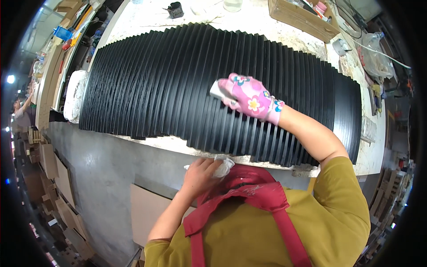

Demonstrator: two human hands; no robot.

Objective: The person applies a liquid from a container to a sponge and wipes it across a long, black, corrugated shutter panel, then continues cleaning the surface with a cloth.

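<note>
The gloved right hand (pixel 253 97) grips with its fingers (pixel 234 81) a white block (pixel 216 91) over black strips (pixel 178 80) covering the counter (pixel 377 149); left hand (pixel 199 179) clutches white tissue (pixel 225 167) beside its near edge. Cardboard box (pixel 302 20) stands toward far right corner.

Place: a workshop, from its stock, surfaces and workwear.
Bench (pixel 133 20): white top, stained and spattered, with odds and ends at the back.
Black strips (pixel 169 80): many alike, packed side by side along the bench, like batch work.
Cardboard box (pixel 296 20): open, small items inside.
Floor (pixel 98 155): bare, grey, concrete-looking.
Brown board (pixel 153 213): a large flat panel near the bench.
Room edges: piled boards and boxes, too small to tell apart.
Apron (pixel 288 231): red, over a mustard top.
Another person (pixel 21 115): far left.
</note>
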